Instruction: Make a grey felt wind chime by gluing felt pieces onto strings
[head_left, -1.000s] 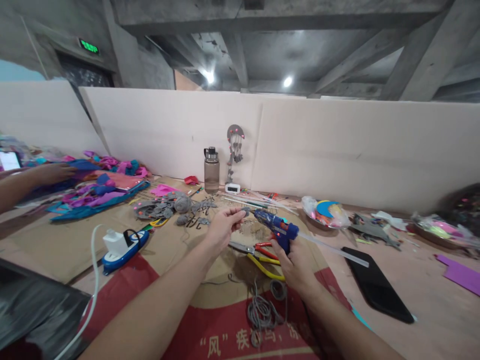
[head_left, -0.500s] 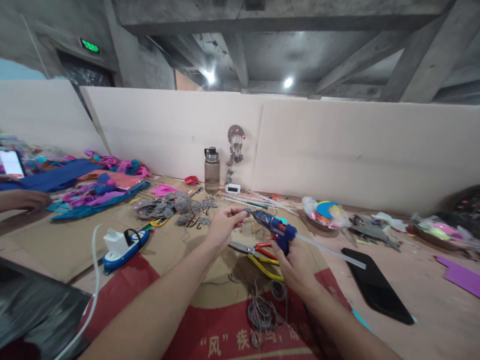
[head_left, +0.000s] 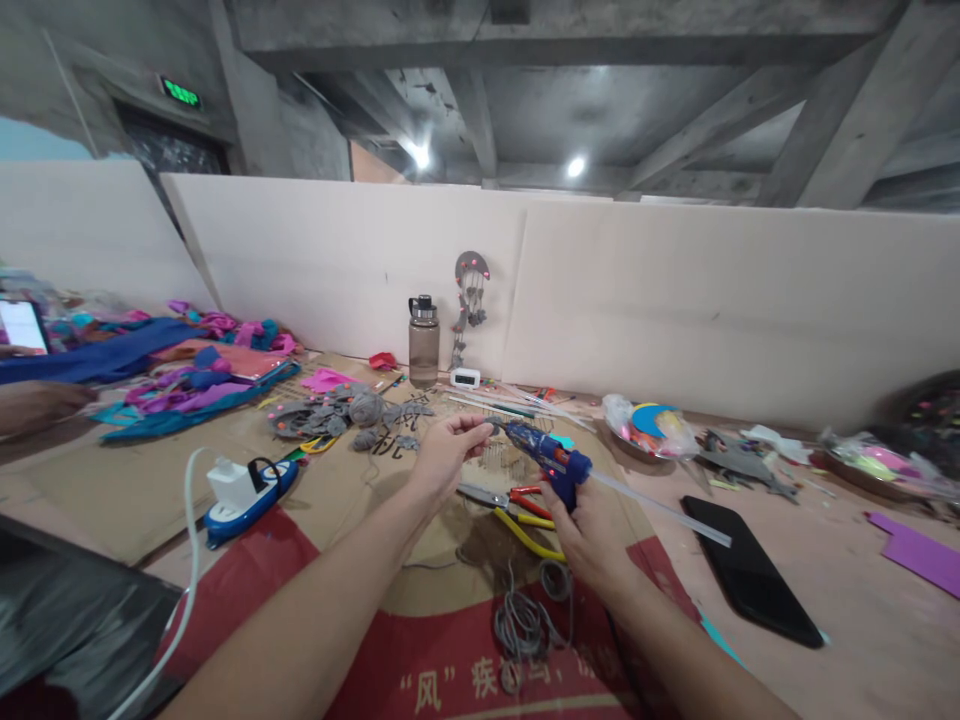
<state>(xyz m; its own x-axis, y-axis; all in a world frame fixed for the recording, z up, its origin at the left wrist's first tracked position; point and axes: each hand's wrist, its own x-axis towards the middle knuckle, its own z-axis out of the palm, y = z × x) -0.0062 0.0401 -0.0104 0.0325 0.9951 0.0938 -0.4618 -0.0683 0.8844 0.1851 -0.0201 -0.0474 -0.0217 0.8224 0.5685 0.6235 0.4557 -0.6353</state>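
"Where are your arms in this frame?"

"Both of my forearms reach forward from the lower edge and angle inward over the brown cardboard sheet [head_left: 337,510] on the surface [head_left: 877,640]. My left hand [head_left: 448,455] is raised above it, wrist lifted, thumb and forefinger pinched on a small dark-grey scrap of soft-looking material [head_left: 493,424]."

"And the right?"

"My right hand [head_left: 589,518] is clamped around the grip of a blue plastic glue gun [head_left: 553,464], thumb lying along the near side; my other fingers are largely hidden. The nozzle points left, to the scrap at my left fingertips. I cannot tell whether the two touch."

"Are your hands together?"

"Apart, with the gun's barrel between them. A long translucent glue stick [head_left: 660,505] juts from its rear, slanting down to the right, its end seen against a flat black phone [head_left: 754,575]."

"What lies below?"

"Metal hand tools with red and yellow handles [head_left: 534,519], just under the gun, and nearer me, between my forearms, a loose coil of grey yarn [head_left: 520,625]."
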